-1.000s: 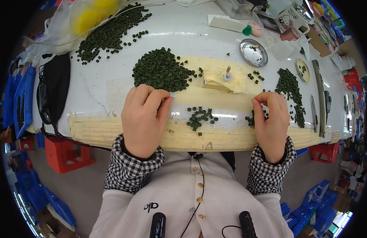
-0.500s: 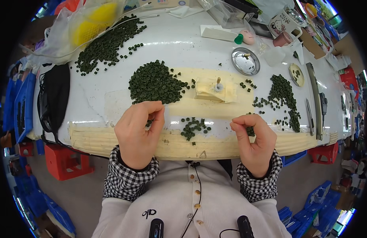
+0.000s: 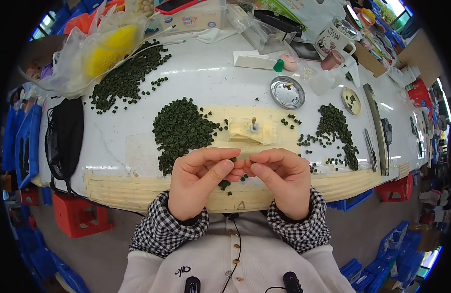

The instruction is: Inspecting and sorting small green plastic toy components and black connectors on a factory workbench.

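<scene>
Left hand point(image 3: 201, 183) and right hand point(image 3: 279, 180) meet at the fingertips above the near edge of the white table point(image 3: 211, 83), both curled closed. Between the touching fingertips a small dark green piece point(image 3: 234, 159) is pinched; which hand bears the grip cannot be told. A few loose pieces point(image 3: 224, 184) lie on the table just below the hands, partly hidden by them.

Beyond the left hand lies a dense green pile point(image 3: 181, 129) of the same pieces. A second, looser pile point(image 3: 128, 75) spreads toward the far left corner, beside a clear bag point(image 3: 96, 53) holding something yellow. A third pile point(image 3: 335, 127) lies to the right, with stray pieces trailing toward the hands.

Between the near piles, a small taped block with a peg point(image 3: 254, 129) sits on a beige sheet. Behind it stands a round metal tin point(image 3: 287, 92); further right, a small shallow dish point(image 3: 351, 100) holds a few pieces. A black pouch point(image 3: 64, 134) hangs over the table's left end. Checked cuffs point(image 3: 169, 229) cover both wrists.
</scene>
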`<state>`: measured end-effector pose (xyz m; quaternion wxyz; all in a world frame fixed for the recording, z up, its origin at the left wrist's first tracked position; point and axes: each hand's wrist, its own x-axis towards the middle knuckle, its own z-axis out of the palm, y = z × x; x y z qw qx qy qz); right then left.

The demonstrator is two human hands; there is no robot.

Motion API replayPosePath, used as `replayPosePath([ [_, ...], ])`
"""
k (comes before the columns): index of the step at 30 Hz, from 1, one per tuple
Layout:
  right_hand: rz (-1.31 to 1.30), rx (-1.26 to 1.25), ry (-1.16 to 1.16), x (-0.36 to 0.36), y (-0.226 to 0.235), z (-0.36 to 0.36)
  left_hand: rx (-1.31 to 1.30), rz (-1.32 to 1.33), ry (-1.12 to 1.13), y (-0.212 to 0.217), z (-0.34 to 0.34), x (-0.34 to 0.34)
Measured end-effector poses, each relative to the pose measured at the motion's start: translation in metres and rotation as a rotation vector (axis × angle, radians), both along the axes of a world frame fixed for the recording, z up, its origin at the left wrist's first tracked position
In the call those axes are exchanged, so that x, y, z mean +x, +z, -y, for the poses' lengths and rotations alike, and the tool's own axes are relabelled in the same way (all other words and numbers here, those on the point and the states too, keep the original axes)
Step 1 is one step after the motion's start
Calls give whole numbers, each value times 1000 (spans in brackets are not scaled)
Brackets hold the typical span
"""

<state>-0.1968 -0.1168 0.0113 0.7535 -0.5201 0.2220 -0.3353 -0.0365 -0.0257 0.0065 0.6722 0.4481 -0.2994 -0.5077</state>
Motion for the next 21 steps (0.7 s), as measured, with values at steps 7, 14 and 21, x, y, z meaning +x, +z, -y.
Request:
replayPosePath([
  [7,-11,5,-15,1,-3,0,-121,-41,-39,-12,-1,4],
  [14,-62,-144,0,2,-9,2,-82,-138,-86,-9,-1,5],
  [21,-67,-181,-33,6,-6,-1,-34,-28,-89,-11,-3,5],
])
